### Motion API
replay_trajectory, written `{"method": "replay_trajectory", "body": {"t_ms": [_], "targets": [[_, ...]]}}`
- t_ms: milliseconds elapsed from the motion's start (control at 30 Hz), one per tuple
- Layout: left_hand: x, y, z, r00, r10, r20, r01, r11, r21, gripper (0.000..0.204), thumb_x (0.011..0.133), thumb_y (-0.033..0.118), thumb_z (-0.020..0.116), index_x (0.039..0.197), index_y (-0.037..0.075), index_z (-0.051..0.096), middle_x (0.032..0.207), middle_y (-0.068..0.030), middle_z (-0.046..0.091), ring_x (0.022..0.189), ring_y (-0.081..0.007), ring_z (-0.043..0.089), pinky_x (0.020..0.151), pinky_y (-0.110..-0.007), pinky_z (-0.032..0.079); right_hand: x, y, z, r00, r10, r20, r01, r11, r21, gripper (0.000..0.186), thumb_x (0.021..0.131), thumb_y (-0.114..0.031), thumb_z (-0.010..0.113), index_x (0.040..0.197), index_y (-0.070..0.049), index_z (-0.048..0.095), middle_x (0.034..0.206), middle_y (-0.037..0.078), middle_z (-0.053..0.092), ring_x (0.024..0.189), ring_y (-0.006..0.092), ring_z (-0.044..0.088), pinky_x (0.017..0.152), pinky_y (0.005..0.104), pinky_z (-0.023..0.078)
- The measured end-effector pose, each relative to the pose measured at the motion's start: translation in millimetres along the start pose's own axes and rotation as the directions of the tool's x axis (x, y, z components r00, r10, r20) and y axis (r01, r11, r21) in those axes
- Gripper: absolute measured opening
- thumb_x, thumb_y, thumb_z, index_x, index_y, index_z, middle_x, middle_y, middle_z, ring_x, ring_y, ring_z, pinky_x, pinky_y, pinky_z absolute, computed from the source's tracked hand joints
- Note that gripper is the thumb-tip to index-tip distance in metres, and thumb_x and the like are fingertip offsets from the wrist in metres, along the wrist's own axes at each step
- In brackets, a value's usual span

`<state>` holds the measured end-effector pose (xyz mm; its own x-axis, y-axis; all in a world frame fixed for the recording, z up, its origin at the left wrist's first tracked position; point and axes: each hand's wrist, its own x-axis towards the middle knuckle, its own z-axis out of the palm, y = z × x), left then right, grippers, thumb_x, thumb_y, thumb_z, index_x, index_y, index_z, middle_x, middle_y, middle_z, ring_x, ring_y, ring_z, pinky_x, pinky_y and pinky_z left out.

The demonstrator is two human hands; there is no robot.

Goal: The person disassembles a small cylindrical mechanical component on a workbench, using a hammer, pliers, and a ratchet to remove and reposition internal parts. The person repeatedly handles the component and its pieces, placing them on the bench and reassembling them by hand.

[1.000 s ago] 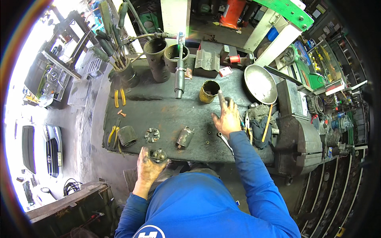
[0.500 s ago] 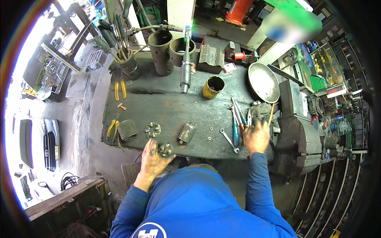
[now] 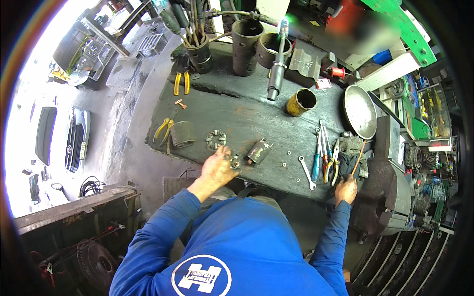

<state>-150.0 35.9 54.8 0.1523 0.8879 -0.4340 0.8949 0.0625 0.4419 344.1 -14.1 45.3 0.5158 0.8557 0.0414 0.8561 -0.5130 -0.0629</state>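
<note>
My left hand is at the bench's near edge, its fingers closed around a small round metal part with rounded studs. Just beyond it lies a ring-shaped part with blocks around its rim. To its right rests a dark metal cylinder. My right hand is at the near right edge, fingers curled at the lower end of a thin orange-brown stick. A dark rag lies just beyond that hand. Beside it are pliers, screwdrivers and a combination wrench.
A round metal pan stands at the right, by a large bench vise. A yellow can sits mid-bench. Tool-filled pots line the back. Yellow-handled pliers and a curved metal sleeve lie left.
My right hand has moved from the pliers and screwdrivers toward the stick's lower end. My left hand has turned, with its back now over the round part. The whole view has shifted and tilted.
</note>
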Motion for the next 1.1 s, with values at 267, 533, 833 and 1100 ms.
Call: {"method": "replay_trajectory", "body": {"t_ms": [267, 533, 833, 1100], "targets": [[4.5, 17.5, -1.2, 0.997, -0.053, -0.047, 0.059, 0.986, 0.154, 0.099, 0.084, 0.056, 0.085, 0.152, -0.006, 0.046, 0.156, -0.0291, 0.05, 0.135, -0.0391, 0.063, 0.106, -0.044, 0.058, 0.4, -14.7, -1.9, 1.0, -0.017, 0.019, 0.017, 1.0, -0.016, 0.044, 0.1, -0.021, 0.07, 0.144, -0.014, 0.065, 0.138, 0.031, 0.065, 0.129, 0.0466, 0.063, 0.105, 0.0505, 0.053], [-54.9, -65.1, -37.9, 0.92, -0.004, -0.393, 0.013, 1.0, 0.02, 0.074, 0.088, 0.05, 0.082, 0.136, -0.003, 0.064, 0.14, -0.0235, 0.067, 0.138, -0.0382, 0.059, 0.119, -0.044, 0.046, 27.6, 2.3, 15.5, 0.993, 0.122, -0.001, -0.122, 0.993, 0.007, 0.041, 0.097, -0.023, 0.074, 0.131, -0.001, 0.071, 0.133, 0.031, 0.068, 0.127, 0.0465, 0.064, 0.11, 0.0512, 0.051], [-56.7, -72.8, -103.6, 0.73, -0.107, -0.675, -0.057, 0.975, -0.216, 0.055, 0.077, 0.023, 0.091, 0.121, -0.001, 0.067, 0.119, -0.0198, 0.07, 0.112, -0.0401, 0.068, 0.1, -0.045, 0.055, 8.7, -71.1, -92.7, 0.986, 0.1, -0.134, -0.088, 0.992, 0.096, 0.058, 0.089, -0.022, 0.083, 0.143, -0.011, 0.064, 0.146, 0.031, 0.057, 0.125, 0.0455, 0.066, 0.106, 0.0503, 0.054], [-10.9, -17.6, -154.4, 0.725, -0.017, -0.689, -0.156, 0.97, -0.188, 0.041, 0.079, 0.019, 0.088, 0.111, 0.002, 0.069, 0.116, -0.0201, 0.07, 0.11, -0.0418, 0.068, 0.097, -0.048, 0.056, 34.2, -236.5, -122.5, 0.881, -0.449, 0.147, 0.033, 0.368, 0.929, 0.045, 0.103, -0.026, 0.075, 0.139, -0.001, 0.065, 0.121, 0.013, 0.073, 0.109, 0.0236, 0.07, 0.092, 0.0374, 0.059]]}}
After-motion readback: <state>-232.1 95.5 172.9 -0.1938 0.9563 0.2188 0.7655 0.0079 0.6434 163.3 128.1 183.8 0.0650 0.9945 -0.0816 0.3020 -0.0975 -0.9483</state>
